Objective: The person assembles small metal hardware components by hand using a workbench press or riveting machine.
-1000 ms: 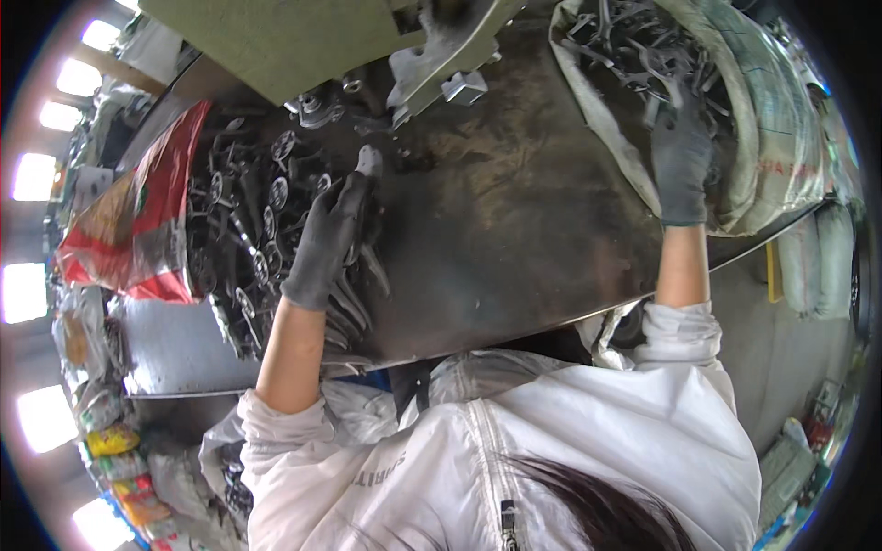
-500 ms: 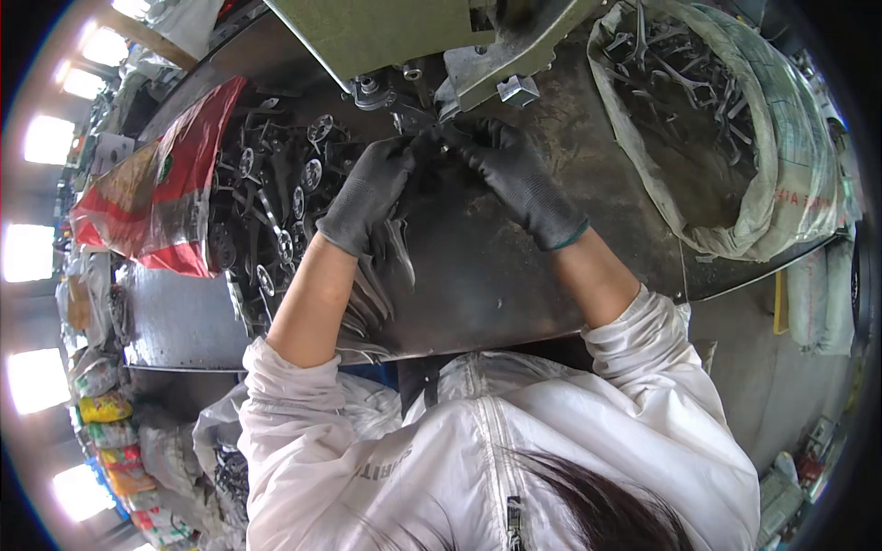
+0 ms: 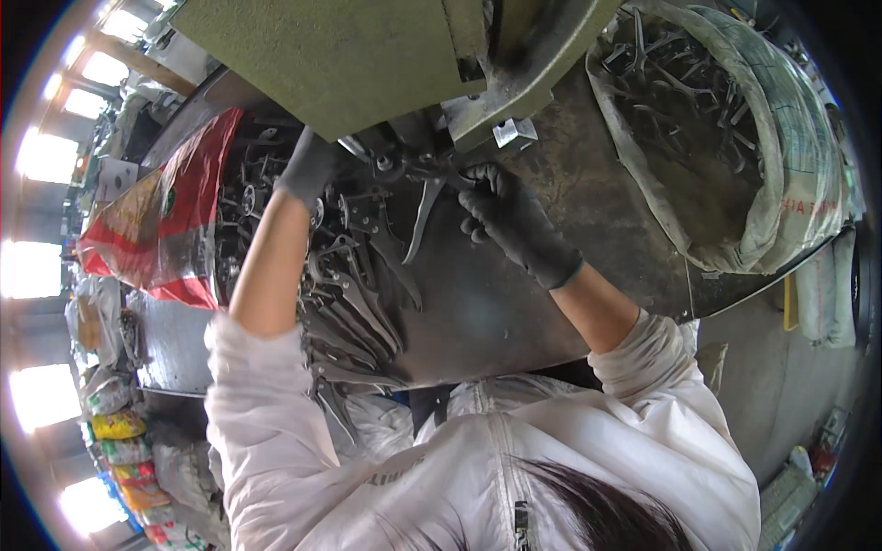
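Note:
Both my hands wear dark grey gloves. My right hand (image 3: 514, 220) is closed, with thumb and forefinger pinching the end of a metal handle part under the machine head. The curved lever (image 3: 424, 220) of that part hangs down to the left of my right fingers. My left hand (image 3: 309, 170) is at the left of the machine head, over the pile of metal parts. It is smeared by motion and its fingers are hidden behind the machine. Several similar curved handle parts (image 3: 367, 312) lie in a fanned row on the table near my left forearm.
The green machine head (image 3: 367, 73) overhangs the dark metal table (image 3: 478, 312). A red and white sack (image 3: 175, 220) lies at the left beside the pile. On the right stands an open woven sack (image 3: 772, 184) with metal pieces (image 3: 671, 83) inside. A small shiny block (image 3: 514, 134) sits beside the machine.
My hands were together under the machine head. The left has moved away leftward to the parts pile; the right remains near the machine, with the curved lever now showing. The view has also shifted slightly.

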The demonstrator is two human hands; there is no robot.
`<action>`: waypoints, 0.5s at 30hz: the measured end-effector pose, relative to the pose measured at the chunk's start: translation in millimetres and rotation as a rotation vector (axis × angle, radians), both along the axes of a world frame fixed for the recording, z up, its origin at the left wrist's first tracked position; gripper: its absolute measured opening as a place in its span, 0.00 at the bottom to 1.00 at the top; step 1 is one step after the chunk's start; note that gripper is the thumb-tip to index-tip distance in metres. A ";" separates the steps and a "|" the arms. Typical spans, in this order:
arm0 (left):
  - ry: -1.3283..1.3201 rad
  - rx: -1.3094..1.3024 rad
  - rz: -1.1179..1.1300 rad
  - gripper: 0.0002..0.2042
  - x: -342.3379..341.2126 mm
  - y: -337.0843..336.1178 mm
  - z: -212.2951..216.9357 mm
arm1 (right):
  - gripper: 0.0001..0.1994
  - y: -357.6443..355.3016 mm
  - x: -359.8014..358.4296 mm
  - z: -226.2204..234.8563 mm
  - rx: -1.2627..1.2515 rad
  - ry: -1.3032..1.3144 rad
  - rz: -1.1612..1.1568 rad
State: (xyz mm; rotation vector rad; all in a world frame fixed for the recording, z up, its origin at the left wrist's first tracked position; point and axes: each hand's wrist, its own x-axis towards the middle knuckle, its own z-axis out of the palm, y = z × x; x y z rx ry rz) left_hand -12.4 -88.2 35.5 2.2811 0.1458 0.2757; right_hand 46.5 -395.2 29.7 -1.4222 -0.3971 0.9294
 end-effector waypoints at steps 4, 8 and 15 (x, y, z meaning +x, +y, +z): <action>-0.030 0.099 0.008 0.12 75.5 13.2 1.0 | 0.14 5.3 -4.4 20.9 -0.074 0.021 -0.024; -0.060 0.171 0.013 0.12 120.5 -0.6 8.4 | 0.14 3.9 -1.6 18.3 0.001 -0.022 -0.014; -0.050 0.339 0.088 0.12 100.8 -29.5 21.6 | 0.16 -7.9 -7.3 22.5 -0.053 0.020 -0.020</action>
